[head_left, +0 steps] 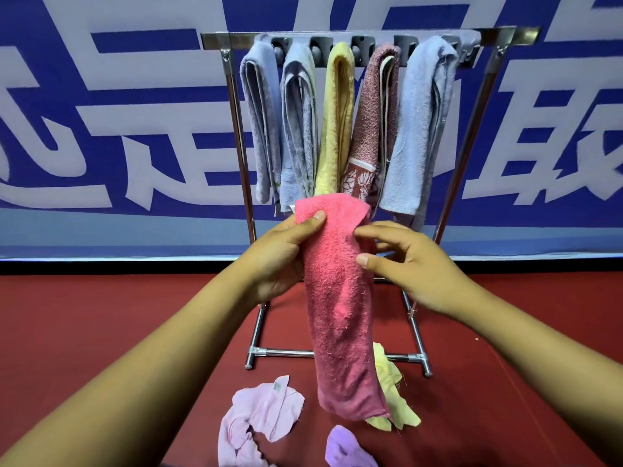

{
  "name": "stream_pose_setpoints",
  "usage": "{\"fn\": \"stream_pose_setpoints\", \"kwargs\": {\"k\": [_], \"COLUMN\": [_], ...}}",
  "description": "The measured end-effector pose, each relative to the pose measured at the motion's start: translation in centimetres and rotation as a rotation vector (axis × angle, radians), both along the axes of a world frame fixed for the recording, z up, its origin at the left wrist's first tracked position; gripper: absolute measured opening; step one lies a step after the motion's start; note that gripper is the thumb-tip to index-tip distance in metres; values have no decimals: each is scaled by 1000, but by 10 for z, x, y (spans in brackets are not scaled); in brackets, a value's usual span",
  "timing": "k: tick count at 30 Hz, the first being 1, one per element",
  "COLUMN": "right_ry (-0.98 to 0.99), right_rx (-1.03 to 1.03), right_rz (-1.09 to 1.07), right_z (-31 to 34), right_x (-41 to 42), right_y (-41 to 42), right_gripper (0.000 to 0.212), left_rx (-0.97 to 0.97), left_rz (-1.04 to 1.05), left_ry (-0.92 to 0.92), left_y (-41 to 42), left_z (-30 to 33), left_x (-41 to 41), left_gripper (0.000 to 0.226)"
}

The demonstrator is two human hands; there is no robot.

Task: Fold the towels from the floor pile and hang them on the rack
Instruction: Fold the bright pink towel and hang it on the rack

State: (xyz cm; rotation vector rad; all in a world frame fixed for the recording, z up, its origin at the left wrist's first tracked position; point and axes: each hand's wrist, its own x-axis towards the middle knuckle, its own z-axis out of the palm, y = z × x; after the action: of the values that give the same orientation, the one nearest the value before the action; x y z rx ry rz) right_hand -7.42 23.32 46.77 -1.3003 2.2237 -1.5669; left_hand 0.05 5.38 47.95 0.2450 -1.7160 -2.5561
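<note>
A pink towel (340,308), folded into a long narrow strip, hangs in front of me. My left hand (286,257) grips its upper left edge, thumb on the front. My right hand (411,264) is at the towel's right edge with its fingers loosely spread, the fingertips touching the fabric. Behind stands a metal rack (371,33) with several folded towels hanging from its top bar: bluish ones, a yellow one (337,116) and a reddish patterned one (371,123). On the floor below lie a light pink cloth (256,419), a yellow cloth (391,392) and a purple cloth (347,448).
The floor (101,332) is red. A blue and white banner wall (118,112) stands right behind the rack. The rack's base bars (286,352) and feet lie on the floor just beyond the loose cloths.
</note>
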Motion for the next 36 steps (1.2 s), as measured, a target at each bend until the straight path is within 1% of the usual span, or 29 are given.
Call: {"fn": "stream_pose_setpoints", "kwargs": {"k": [2, 4, 6, 9, 10, 12, 14, 17, 19, 21, 23, 26, 27, 30, 32, 33, 36], "right_ry": [16, -28, -115, -216, -229, -244, -278, -319, -399, -521, -609, -618, -610, -562, -516, -485, -425], "right_rx": [-49, -108, -169, -206, -200, -190, -198, -255, -315, -360, -319, -40, 6, -3, -13, -11, 8], "right_rz": [-69, -110, -123, -63, -37, -9, -23, -85, -120, -133, -113, 13, 49, 67, 65, 59, 53], "right_z": [0, 2, 5, 9, 9, 8, 8, 9, 12, 14, 13, 5, 1, -3, 0, 1, 5], "right_x": [-3, -7, -9, -9, -9, -9, -8, -8, -8, -9, -9, -4, -2, -5, -6, -6, -7], "right_y": [-3, -4, -5, -4, -4, -6, -9, -12, -11, -9, -7, -4, -3, 1, -1, -2, -6], "right_gripper": [26, 17, 22, 33, 34, 28, 22, 25, 27, 27, 22, 11, 9, 17, 22, 24, 28], "left_rx": [16, 33, 51, 69, 71, 67, 47, 1, -26, -39, -27, 0, 1, -19, -72, -110, -184], "left_rz": [3, 8, 12, 26, 25, 15, -5, -14, 6, 20, 18, 22, 28, 49, 39, 17, -79], "left_ry": [0, -2, -5, -12, -17, -30, -39, -32, -35, -41, -28, -5, -5, -14, -30, -30, -34], "left_y": [0, 0, -1, -4, -4, -4, -2, -2, -3, -3, 0, 1, 0, -2, -4, -5, -4], "left_z": [-1, -1, -1, -1, -2, -3, -5, -6, -6, -3, 1, 9, 11, 14, 9, 5, -12], "left_x": [1, 2, 2, 3, 4, 5, 6, 6, 5, 4, 1, -5, -7, -10, -9, -7, -4], "left_gripper": [25, 29, 29, 27, 28, 31, 33, 38, 45, 46, 40, 31, 31, 30, 30, 33, 52]}}
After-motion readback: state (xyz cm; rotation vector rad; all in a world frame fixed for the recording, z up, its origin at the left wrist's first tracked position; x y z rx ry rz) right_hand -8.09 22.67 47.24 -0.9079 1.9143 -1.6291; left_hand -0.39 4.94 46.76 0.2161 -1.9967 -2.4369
